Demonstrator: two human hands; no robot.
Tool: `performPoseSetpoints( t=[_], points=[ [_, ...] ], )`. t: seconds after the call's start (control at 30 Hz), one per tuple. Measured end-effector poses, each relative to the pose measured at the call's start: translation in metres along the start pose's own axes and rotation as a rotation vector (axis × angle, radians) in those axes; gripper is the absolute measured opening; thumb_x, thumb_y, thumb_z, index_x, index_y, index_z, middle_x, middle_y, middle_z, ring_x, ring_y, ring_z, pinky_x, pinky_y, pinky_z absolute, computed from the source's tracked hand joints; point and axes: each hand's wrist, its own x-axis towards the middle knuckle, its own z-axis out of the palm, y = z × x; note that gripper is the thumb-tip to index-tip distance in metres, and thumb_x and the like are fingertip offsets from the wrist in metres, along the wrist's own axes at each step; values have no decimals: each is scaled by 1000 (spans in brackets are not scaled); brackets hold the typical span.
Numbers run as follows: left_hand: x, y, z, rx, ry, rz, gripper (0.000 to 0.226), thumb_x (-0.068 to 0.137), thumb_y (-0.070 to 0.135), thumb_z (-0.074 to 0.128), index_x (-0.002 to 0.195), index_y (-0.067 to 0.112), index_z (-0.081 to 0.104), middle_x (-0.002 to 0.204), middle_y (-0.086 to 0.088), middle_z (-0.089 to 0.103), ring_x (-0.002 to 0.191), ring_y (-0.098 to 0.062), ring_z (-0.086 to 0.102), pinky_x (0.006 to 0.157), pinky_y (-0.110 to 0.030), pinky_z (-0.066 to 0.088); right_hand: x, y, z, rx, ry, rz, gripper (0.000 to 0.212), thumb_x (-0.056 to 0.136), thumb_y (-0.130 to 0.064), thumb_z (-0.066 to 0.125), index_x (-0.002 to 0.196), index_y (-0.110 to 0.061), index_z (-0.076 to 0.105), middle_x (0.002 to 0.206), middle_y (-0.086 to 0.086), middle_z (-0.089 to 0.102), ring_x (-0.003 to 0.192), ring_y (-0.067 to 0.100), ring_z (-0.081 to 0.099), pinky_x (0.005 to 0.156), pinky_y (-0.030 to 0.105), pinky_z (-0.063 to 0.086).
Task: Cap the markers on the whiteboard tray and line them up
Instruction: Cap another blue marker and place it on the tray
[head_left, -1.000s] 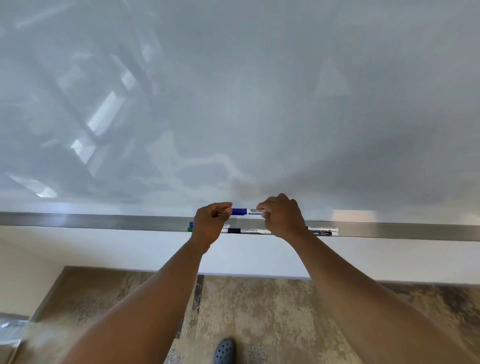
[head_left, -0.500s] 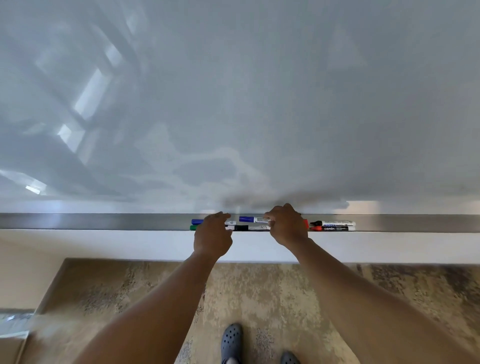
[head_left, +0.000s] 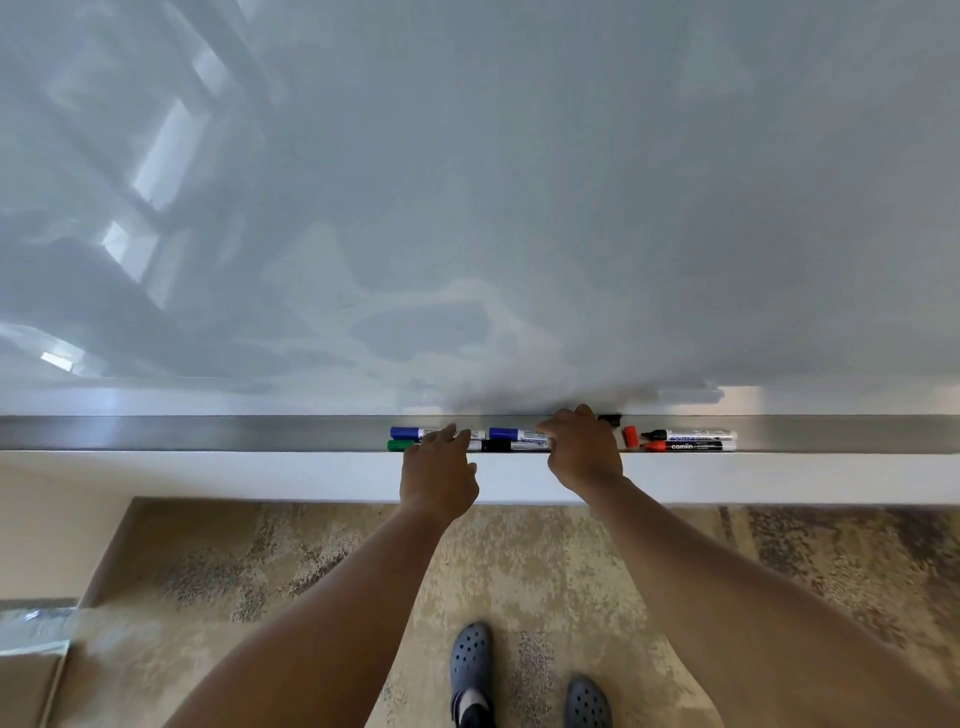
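Note:
The long metal whiteboard tray holds several markers lying flat. At the left a blue-capped marker lies behind a green-capped one. A second blue-capped marker lies behind a black-capped one. My right hand curls over the right end of that second blue marker. My left hand rests its fingertips on the markers between the two blue caps. To the right lie a loose red cap, an uncapped black marker and an uncapped red marker.
The glossy whiteboard fills the view above the tray. A small black piece, perhaps a cap, sits at the board's lower edge by my right hand. Below are a white ledge, patterned carpet and my shoes.
Both hands brought the capped blue marker down from in front of the board into the tray. My left hand has come off its cap and now rests on the markers.

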Motion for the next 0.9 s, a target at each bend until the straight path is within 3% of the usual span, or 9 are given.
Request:
performPoseSetpoints(
  t=[0.27,0.4,0.53,0.67,0.83,0.9],
  points=[
    [-1,1,1,8,24,-5,53,98,32,51,148,22,38,157,1,36,141,-22,38,113,-41,34,-1,-1,6,103,-33,-50,48,76,4,53,116,-19,65,122,-6,62,113,22,46,91,33,42],
    [0,2,1,-26,38,-13,52,97,31,53,146,22,41,155,1,38,139,-22,40,111,-40,35,-4,0,9,121,1,-54,37,77,6,53,104,-16,67,113,-6,65,111,23,49,80,28,37],
    [3,13,-1,-122,135,4,43,93,26,56,136,23,53,143,4,51,128,-19,49,104,-36,41,-6,8,9,128,77,-36,36,79,2,55,110,-13,66,117,-2,65,111,24,51,88,35,45],
    [12,39,-4,-168,173,70,32,94,23,54,125,22,61,127,3,60,113,-19,56,92,-34,47,-10,23,4,77,141,26,30,74,2,56,99,-11,67,106,2,67,102,29,53,79,36,43],
    [22,79,-1,-195,188,151,33,93,24,57,127,25,61,130,6,61,117,-19,55,94,-34,46,-18,54,-11,19,193,108,20,80,-7,53,92,-12,68,104,5,66,102,32,51,77,37,40],
    [25,93,2,-181,181,190,33,94,23,57,127,25,60,130,7,61,117,-18,55,92,-33,45,-21,65,-18,28,210,143,23,83,-9,53,99,-13,69,107,5,65,104,33,51,80,38,40]
  ],
)
